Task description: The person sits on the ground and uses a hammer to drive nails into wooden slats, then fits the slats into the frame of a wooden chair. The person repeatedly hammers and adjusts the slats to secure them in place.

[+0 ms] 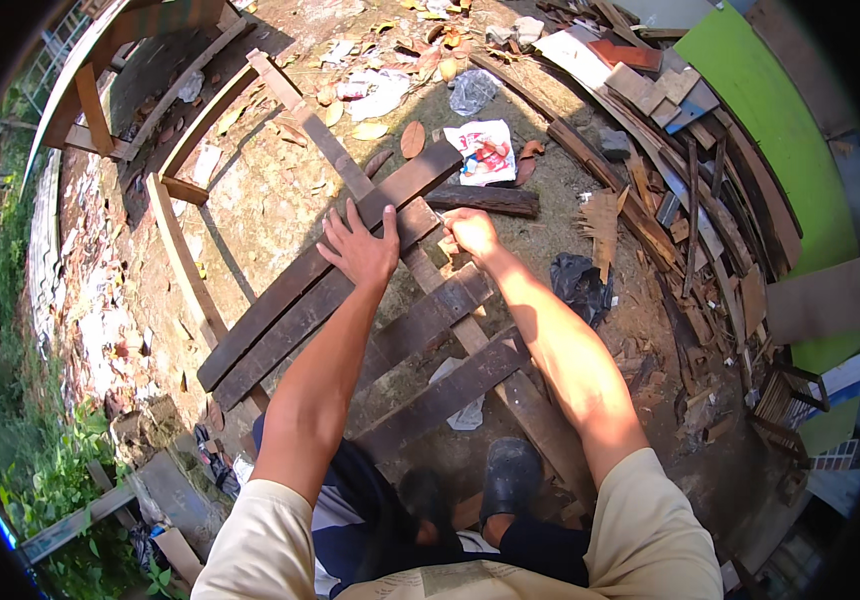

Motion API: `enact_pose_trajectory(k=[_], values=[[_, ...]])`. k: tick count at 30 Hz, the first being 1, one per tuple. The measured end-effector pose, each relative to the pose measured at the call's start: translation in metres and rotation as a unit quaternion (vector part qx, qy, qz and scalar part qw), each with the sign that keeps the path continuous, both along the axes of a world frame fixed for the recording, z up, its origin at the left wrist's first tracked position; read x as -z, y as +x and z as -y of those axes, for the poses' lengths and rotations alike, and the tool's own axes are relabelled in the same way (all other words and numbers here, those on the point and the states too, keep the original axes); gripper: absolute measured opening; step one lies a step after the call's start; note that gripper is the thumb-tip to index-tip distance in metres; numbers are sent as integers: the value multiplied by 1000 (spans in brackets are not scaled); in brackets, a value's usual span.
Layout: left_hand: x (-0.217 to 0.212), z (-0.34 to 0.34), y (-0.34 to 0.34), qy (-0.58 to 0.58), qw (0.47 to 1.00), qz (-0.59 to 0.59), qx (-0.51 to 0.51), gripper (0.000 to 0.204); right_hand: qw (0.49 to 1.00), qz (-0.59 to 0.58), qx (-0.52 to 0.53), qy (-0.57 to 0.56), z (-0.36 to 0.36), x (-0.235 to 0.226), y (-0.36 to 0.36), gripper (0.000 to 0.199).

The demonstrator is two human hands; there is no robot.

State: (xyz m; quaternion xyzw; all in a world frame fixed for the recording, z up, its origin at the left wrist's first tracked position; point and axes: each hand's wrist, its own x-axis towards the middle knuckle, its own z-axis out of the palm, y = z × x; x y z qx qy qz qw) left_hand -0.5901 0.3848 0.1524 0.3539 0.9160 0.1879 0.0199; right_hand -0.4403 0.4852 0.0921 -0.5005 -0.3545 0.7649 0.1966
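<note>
My left hand point(360, 245) lies with fingers spread on a dark wooden plank point(275, 318), which runs slantwise across a wooden frame. A second dark plank point(295, 322) lies close beside it, on the nearer side. At that plank's right end, my right hand point(471, 236) is closed with its fingertips by the wood; whatever they may pinch is too small to make out. Under the planks runs a long narrow rail point(535, 415), reaching down toward my feet. Two more dark crosspieces, one plank point(430, 318) and another plank point(455, 388), cross the rail nearer to me.
A black plastic bag point(580, 285) and a short dark timber point(485, 199) lie right of the frame. Scrap wood point(690, 170) is heaped at the right beside a green panel point(780, 110). Another wooden frame point(95, 110) stands far left. Crumpled plastic point(374, 92) and leaves litter the ground.
</note>
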Motion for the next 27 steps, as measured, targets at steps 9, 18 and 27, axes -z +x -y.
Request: enact_pose_trajectory(k=[9, 18, 27], values=[[16, -14, 10, -54, 994, -86, -37, 88, 999, -37, -11, -28, -18, 8, -27, 19], [19, -15, 7, -66, 989, -130, -24, 85, 981, -155, 75, -87, -25, 45, -59, 8], [18, -16, 9, -60, 989, -133, -18, 87, 969, -172, 115, -131, -25, 51, -71, 9]])
